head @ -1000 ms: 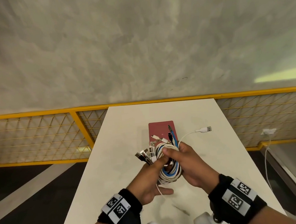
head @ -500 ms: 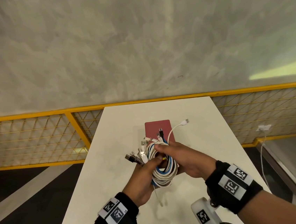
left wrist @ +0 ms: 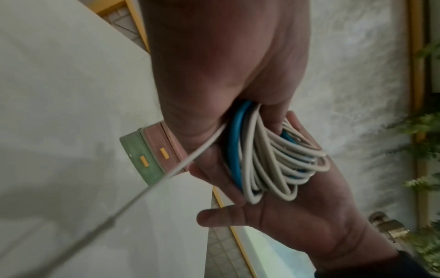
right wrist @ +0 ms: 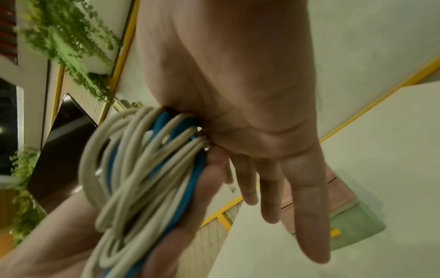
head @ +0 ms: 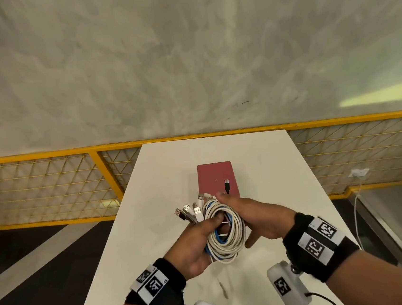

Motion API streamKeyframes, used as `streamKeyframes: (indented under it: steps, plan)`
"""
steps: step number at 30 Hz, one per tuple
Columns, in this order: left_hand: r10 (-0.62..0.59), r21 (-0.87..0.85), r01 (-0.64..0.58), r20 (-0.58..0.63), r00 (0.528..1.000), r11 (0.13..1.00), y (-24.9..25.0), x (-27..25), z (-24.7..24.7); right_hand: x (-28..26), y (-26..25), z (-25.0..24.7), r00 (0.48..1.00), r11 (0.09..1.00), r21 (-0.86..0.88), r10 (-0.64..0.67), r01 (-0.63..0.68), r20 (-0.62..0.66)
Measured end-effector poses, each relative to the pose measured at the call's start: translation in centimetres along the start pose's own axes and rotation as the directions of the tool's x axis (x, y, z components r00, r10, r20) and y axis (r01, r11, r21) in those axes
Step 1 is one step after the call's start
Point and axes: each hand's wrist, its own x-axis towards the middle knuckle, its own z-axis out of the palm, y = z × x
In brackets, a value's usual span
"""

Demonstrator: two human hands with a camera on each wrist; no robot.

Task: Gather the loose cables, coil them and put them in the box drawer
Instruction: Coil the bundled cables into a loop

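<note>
White plug (head: 206, 196) tucked in since earlier, red box (head: 216, 175) behind coil (head: 224, 234)

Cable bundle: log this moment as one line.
stage: coiling | cable bundle: white and blue, held above table | left hand: gripping | right hand: pinching top | box: drawers shut

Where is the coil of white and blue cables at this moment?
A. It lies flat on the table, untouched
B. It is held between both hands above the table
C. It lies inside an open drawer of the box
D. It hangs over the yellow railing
B: the left hand and right hand both grip the cable coil in front of the box, whose drawers look closed.
</note>
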Motion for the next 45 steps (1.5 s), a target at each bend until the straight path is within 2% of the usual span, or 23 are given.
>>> streamKeyframes:
  steps: [2, 5, 10, 15, 18, 19, 21, 24, 26, 28, 30, 33, 36, 38, 41, 43, 45]
  plan:
    - [0.008, -0.006, -0.008, -0.033, 0.999, 1.000, -0.3, 0.2, -0.1, 0.2, 0.2, -0.1, 1.000, 1.000, 0.003, -0.001, 0.001, 0.013]
    - [0.021, -0.067, -0.024, -0.047, 0.999, 0.997, -0.2, 0.7, 0.2, 0.5, 0.4, -0.2, 0.999, 0.992, 0.123, -0.033, 0.030, 0.021]
    - [0.046, -0.196, -0.063, -0.091, 0.995, 0.979, 0.7, 1.3, -0.1, 0.1, 1.0, -0.7, 0.998, 0.969, 0.242, -0.038, 0.052, -0.058]
    - [0.033, -0.309, -0.099, -0.213, 0.977, 0.946, 1.2, 2.2, -0.9, -0.6, 3.4, -2.3, 0.986, 0.960, 0.275, 0.090, -0.049, -0.139]
    - [0.072, -0.338, -0.173, -0.291, 0.954, 0.925, 1.5, 2.7, -0.7, -1.4, 5.2, -2.5, 0.973, 0.968, 0.213, 0.168, -0.133, -0.161]
    - [0.094, -0.342, -0.205, -0.315, 0.944, 0.917, 1.7, 2.8, -0.5, -1.8, 5.6, -2.2, 0.976, 0.964, 0.209, 0.190, -0.164, -0.111]
    - [0.142, -0.335, -0.273, -0.368, 0.919, 0.902, 2.0, 2.9, 0.0, -2.1, 6.0, -1.0, 0.973, 0.941, 0.248, 0.214, -0.228, 0.083]
    - [0.189, -0.337, -0.343, -0.414, 0.890, 0.877, 1.9, 3.2, 1.0, -1.6, 6.5, 1.8, 0.914, 0.869, 0.383, 0.167, -0.313, 0.369]
    - [0.204, -0.345, -0.361, -0.414, 0.887, 0.866, 1.9, 3.0, 1.8, -0.8, 6.3, 3.3, 0.905, 0.790, 0.527, 0.080, -0.313, 0.418]
    - [0.219, -0.347, -0.363, -0.390, 0.894, 0.865, 1.8, 2.7, 2.6, 0.0, 5.4, 3.8, 0.945, 0.710, 0.659, 0.027, -0.247, 0.325]
    - [0.237, -0.329, -0.366, -0.372, 0.897, 0.871, 1.6, 2.3, 3.2, 0.8, 4.4, 3.3, 0.986, 0.644, 0.753, 0.018, -0.138, 0.166]
    - [0.261, -0.289, -0.368, -0.350, 0.900, 0.884, 0.8, 1.8, 3.4, 1.0, 2.8, 1.7, 0.999, 0.529, 0.848, -0.019, 0.032, -0.026]
    - [0.279, -0.243, -0.363, -0.319, 0.906, 0.899, -0.1, 1.4, 2.9, 0.4, 1.8, 0.5, 0.996, 0.452, 0.888, -0.081, 0.079, -0.047]
    - [0.289, -0.179, -0.343, -0.268, 0.919, 0.922, -0.2, 1.2, 2.7, 0.1, 1.5, 0.5, 0.992, 0.478, 0.875, -0.124, 0.077, -0.020]
    - [0.317, 0.007, -0.320, -0.156, 0.936, 0.947, 0.0, 0.8, 2.3, -0.3, 1.5, 0.8, 0.989, 0.645, 0.754, -0.146, 0.121, -0.034]
    - [0.360, 0.157, -0.343, -0.090, 0.929, 0.926, 0.3, 0.5, 1.8, -1.0, 1.4, 0.8, 0.985, 0.743, 0.650, -0.160, 0.162, -0.062]
    - [0.397, 0.273, -0.370, -0.047, 0.917, 0.888, 0.5, 0.2, 1.3, -1.6, 1.6, 0.7, 0.968, 0.780, 0.577, -0.234, 0.241, -0.087]
